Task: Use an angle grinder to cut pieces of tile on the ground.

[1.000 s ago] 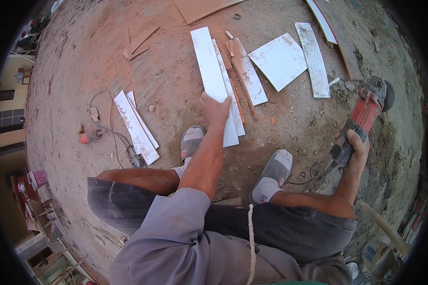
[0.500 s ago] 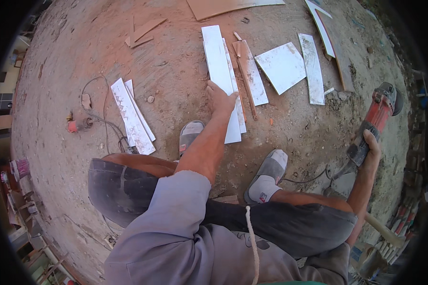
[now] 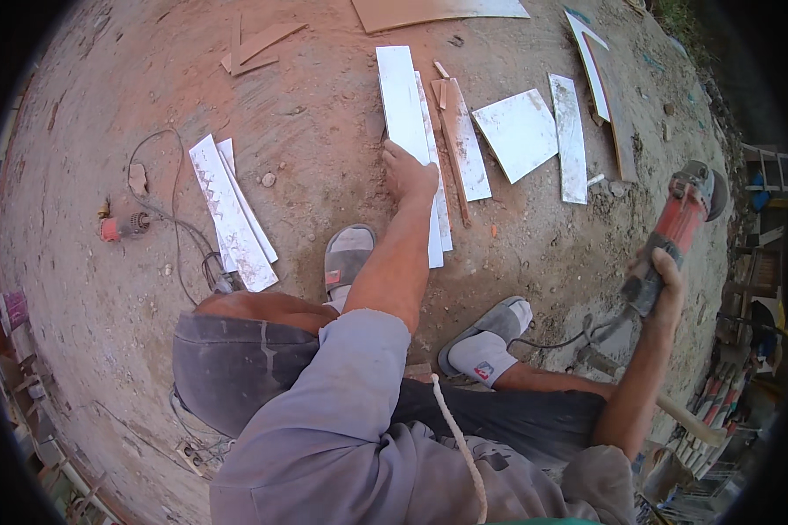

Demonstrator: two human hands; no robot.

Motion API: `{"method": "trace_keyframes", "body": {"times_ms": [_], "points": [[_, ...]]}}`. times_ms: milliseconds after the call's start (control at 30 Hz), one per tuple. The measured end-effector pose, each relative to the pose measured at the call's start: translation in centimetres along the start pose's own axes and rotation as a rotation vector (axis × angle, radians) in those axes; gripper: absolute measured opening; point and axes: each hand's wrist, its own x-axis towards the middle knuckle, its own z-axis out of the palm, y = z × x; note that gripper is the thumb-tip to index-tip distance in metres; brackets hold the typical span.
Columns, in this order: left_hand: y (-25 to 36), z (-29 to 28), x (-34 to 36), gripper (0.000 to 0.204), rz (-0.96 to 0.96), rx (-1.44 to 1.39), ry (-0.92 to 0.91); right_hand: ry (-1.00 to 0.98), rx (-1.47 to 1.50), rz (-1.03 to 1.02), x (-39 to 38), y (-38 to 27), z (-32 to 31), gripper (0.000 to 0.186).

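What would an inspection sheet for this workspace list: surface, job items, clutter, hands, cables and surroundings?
Surface: bare, dusty ground, reddish toward the top.
Job items: white board with strips along its right edge; red-and-black grinder, whether running cannot be told.
Clutter: loose boards, brown strips, red tool.
Hands: left hand clasps the white board; right hand grips the grinder's dark end.
Cables: grinder cord runs toward the right shoe; another cord near the red tool.
Surroundings: pink container at left; piled things at right, unclear.
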Motion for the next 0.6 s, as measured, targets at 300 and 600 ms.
{"method": "trace_keyframes", "body": {"times_ms": [300, 600], "points": [[0.3, 0.1, 0.7, 0.071, -0.142, 0.024, -0.015, -0.05, -0.035, 0.099, -1.6, 2.9, 3.3, 0.045], [-0.4, 1.0, 1.2, 0.077, -0.134, 0.069, -0.03, 0.002, 0.117, 0.115, -2.5, 3.7, 5.3, 0.036]]}}
